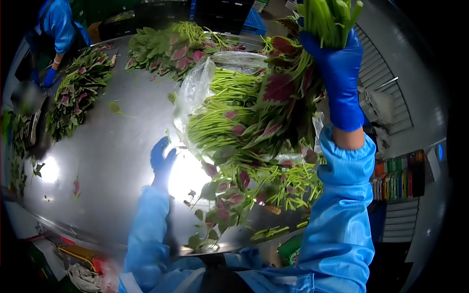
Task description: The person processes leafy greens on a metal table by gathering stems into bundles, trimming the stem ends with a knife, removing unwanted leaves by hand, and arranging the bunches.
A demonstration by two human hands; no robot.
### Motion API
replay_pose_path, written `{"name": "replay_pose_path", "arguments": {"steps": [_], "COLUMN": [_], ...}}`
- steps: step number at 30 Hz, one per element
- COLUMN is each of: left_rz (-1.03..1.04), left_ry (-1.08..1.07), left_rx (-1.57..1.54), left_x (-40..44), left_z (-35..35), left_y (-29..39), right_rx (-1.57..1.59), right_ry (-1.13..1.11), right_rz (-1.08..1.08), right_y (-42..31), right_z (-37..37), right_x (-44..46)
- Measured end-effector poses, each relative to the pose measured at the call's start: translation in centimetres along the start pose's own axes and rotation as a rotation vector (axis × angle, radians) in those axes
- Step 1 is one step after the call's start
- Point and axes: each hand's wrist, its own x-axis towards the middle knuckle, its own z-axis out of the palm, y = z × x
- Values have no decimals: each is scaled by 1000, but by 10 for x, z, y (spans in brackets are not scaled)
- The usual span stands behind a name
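Clutching leafy stems [328,27] — right hand [337,68] clenched; left hand [162,158] spread near clear plastic [194,88].

Co-worker [57,31]: far upper left, blue-sleeved, blue-gloved
Black crates [222,15]: beyond the worktop [117,156]
Blue crate [254,22]: just right of the black ones
Slatted metal [378,63]: right side, whitish bag [380,105] near it
Multicoloured stack [396,178]: lower right, contents too small to tell
Pale cloth [83,277]: lower left, crumpled, beside a yellow-orange bar [78,253]

A broad metal table [117,151] throws back harsh white glare [188,176]. Beyond it stand dark crates [222,17] and a blue crate [254,23]; grey floor [422,97] and slatted grating [380,66] stretch along the right side.
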Motion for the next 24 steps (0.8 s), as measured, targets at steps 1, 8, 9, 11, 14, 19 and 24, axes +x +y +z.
{"name": "replay_pose_path", "arguments": {"steps": [1, 8, 9, 11, 14, 19, 24], "left_rz": [-171, 321, 275, 34, -303, -256, -124], "left_ry": [-64, -620, -686, -716, -639, -595, -524], "left_rx": [-73, -783, -879, -929, -1153, -1001, -730], "left_x": [4, -32, -39, -57, -61, -46, -50], "left_z": [-6, -70, -76, -90, -97, -133, -137], "left_y": [17, 219, 216, 194, 133, 115, 130], "right_rx": [16, 261, 386, 222, 96, 555, 888], "right_ry": [-34, -239, -266, -380, -395, -204, 115], "right_rz": [-12, 340, 416, 612, 884, 797, 741], "right_y": [-32, -173, -179, -198, -196, -202, -206], "right_z": [2, 104, 126, 161, 230, 272, 284], "right_x": [-7, -107, -129, -159, -215, -247, -271]}}
